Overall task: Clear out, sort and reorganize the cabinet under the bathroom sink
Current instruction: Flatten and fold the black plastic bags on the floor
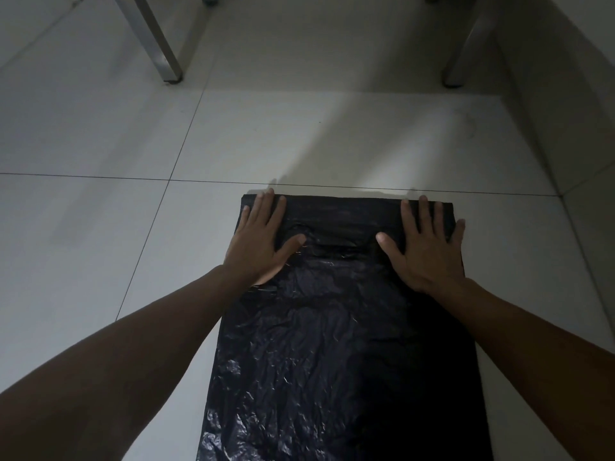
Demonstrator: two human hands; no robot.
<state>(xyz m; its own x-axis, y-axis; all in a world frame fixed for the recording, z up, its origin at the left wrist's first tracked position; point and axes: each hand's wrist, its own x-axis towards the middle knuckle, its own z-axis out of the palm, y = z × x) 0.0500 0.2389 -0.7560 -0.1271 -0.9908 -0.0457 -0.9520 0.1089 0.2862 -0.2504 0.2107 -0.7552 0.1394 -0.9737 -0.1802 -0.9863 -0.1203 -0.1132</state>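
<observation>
On glossy white floor tiles (100,227), both flat hands, left (261,236) and right (429,247), press a crinkled black plastic bag (342,344).

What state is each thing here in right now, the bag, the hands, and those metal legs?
Bag: black plastic, spread flat on the floor, wrinkled, far end folded over.
Left hand: open, fingers straight, pressing the bag's far left corner.
Right hand: open, fingers spread, pressing the bag's far right corner.
Floor: pale tiles, dimly lit.
Metal legs: upright on the floor, apart from the bag.
</observation>
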